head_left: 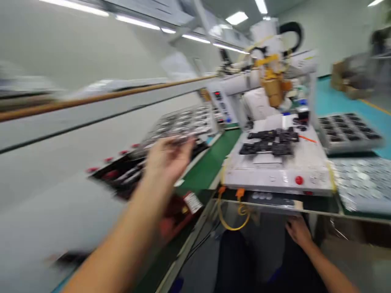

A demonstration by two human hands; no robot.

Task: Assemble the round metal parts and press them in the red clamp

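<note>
My left hand (171, 156) is stretched out at the left, over a tray of silvery parts (186, 120) and beside a black rack (122, 175) with red knobs. Its fingers are bent but smeared by motion, so whether they hold anything cannot be made out. My right hand (297, 230) rests low, just under the table's front edge near my thigh, its fingers loosely stretched with nothing visible in them. In front of me stands a white bench machine (241, 173) with a red button. Black fixtures (270, 142) lie on its bed, under an orange-brown tool head (273, 91).
At the right, a tray of dark square parts (350, 132) stands behind a clear tray of round pieces (363, 179). A yellow cable (233, 228) loops below the table's front edge. A green belt (203, 165) runs along the left. Cardboard boxes (351, 79) stand farther back.
</note>
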